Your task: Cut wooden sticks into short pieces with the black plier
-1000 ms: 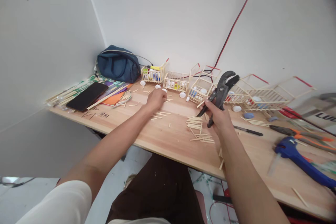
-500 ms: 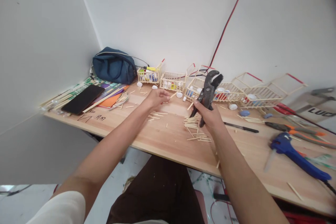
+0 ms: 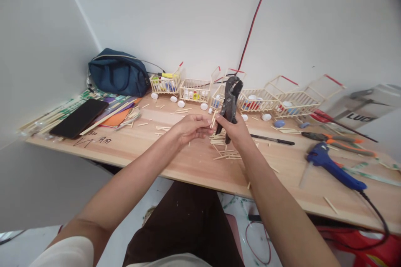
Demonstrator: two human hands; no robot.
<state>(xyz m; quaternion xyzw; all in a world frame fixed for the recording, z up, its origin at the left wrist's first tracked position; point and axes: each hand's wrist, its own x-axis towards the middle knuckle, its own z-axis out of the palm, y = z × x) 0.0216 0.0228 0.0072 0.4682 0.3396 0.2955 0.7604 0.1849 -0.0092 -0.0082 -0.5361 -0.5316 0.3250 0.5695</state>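
Note:
My left hand (image 3: 194, 128) is closed, its fingertips pinching a short thin wooden stick (image 3: 214, 119). Touching or nearly touching it is my right hand (image 3: 235, 132), wrapped round the handles of a black hand cutter (image 3: 231, 102). The cutter stands upright with its curved jaws pointing up; my right thumb lies near the stick. Whether a second stick is pinched there too, I cannot tell. Beneath the hands lies a pile of short cut sticks (image 3: 230, 154), partly hidden by the cutter. Several miniature shopping carts made of sticks, one a small cart (image 3: 194, 90), stand behind.
A blue bag (image 3: 120, 75), a dark phone (image 3: 79, 119) and coloured paper (image 3: 117, 117) lie to the left. Rightward are a black pen (image 3: 272, 139), orange-handled pliers (image 3: 338, 142), a blue glue gun (image 3: 336, 169) with its cord, and a clear container (image 3: 366, 108). Loose sticks dot the tabletop.
My left hand has moved right with the stick, meeting my right hand. The cutter is still in my right hand. The view has shifted right, so the scene sits further left.

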